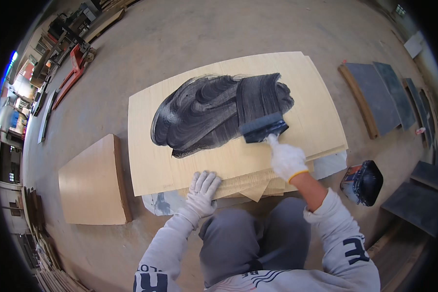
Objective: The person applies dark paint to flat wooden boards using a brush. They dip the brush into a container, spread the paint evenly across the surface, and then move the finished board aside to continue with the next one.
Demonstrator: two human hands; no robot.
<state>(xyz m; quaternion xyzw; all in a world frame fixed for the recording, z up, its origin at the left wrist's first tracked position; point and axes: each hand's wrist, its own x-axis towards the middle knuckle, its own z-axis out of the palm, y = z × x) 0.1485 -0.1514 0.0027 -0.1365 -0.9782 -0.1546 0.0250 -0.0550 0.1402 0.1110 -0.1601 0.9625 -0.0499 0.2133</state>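
A pale wooden board [306,82] lies on top of a stack of similar sheets before me. Glossy black paint [199,112] covers much of its middle in broad, curved streaks. My right hand [286,158], in a white glove with a yellow cuff edge, is closed around the handle of a wide paintbrush [264,128]. The brush's paint-coated head touches the board at the lower right border of the black patch. My left hand [203,190], also gloved, rests with fingers stretched out on the near edge of the board.
An open, paint-smeared bucket [362,182] stands on the floor at the right. Wood panels [92,182] are stacked at the left; dark-coated boards [374,97] lie at the far right. A red pallet jack [75,73] is at the back left.
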